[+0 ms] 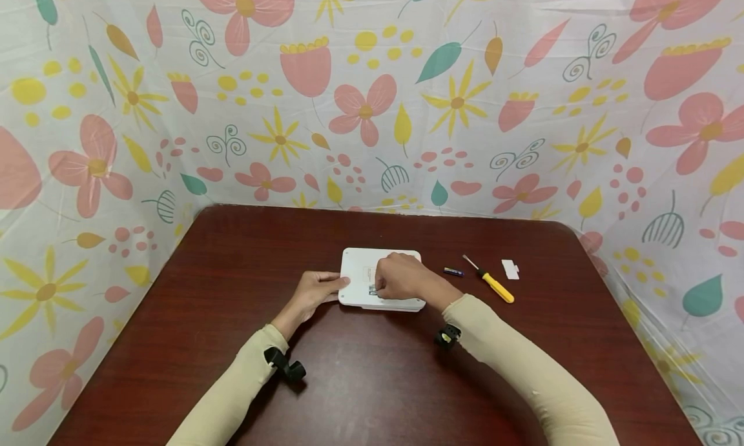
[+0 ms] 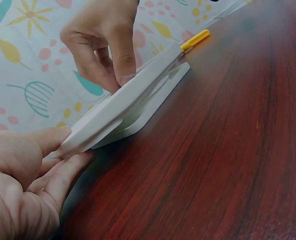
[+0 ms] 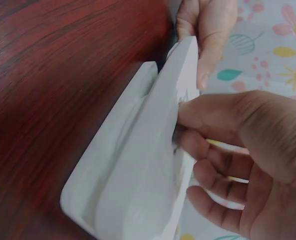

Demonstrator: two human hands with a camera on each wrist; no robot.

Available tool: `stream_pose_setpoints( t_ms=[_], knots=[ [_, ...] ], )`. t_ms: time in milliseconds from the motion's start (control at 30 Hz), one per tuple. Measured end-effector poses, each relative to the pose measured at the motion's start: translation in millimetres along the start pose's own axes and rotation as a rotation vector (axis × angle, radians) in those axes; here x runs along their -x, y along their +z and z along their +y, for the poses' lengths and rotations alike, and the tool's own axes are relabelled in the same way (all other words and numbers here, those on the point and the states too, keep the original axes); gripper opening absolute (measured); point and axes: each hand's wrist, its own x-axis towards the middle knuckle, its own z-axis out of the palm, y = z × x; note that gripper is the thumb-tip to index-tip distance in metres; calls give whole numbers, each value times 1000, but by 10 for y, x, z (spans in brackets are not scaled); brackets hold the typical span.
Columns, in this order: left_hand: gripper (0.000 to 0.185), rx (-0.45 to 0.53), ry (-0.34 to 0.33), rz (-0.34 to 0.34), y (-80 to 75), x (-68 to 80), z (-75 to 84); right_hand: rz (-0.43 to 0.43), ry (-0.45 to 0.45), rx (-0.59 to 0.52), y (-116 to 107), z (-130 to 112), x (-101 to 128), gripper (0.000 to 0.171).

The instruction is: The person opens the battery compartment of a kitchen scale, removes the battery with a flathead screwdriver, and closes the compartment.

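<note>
White scale (image 1: pixel 357 272) between both hands' fingers (image 1: pixel 340 282)

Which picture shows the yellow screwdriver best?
The head view: the whole yellow screwdriver lies on the table, right of the white device. The left wrist view shows only its yellow handle tip behind the device. In the right wrist view it cannot be made out.

Smooth matt white plastic device (image 1: pixel 360 265), glossy dark wood-grain table (image 1: pixel 232 317), shiny printed floral sheeting (image 1: pixel 407 97), yellow plastic-handled screwdriver (image 1: pixel 491 280)
</note>
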Motion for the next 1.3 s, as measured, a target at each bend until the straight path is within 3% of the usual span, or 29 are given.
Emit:
stream_pose_setpoints(
  t_ms=[233, 567, 900, 1100, 1300],
  knots=[
    [36, 1, -3, 3, -4, -1, 2, -36, 27, 104, -54, -118, -41, 50],
    [35, 3, 2, 3, -6, -5, 2, 17, -101, 187, -28, -103, -39, 51],
    [35, -4, -9, 3, -4, -3, 20, 36, -145, 215, -1, -47, -28, 50],
    [36, -8, -6, 11, -9, 1, 37, 22, -140, 214, -40, -62, -30, 56],
    [37, -8, -9, 6, -5, -2, 15, -28, -92, 236, -70, -133, -43, 51]
  ],
)
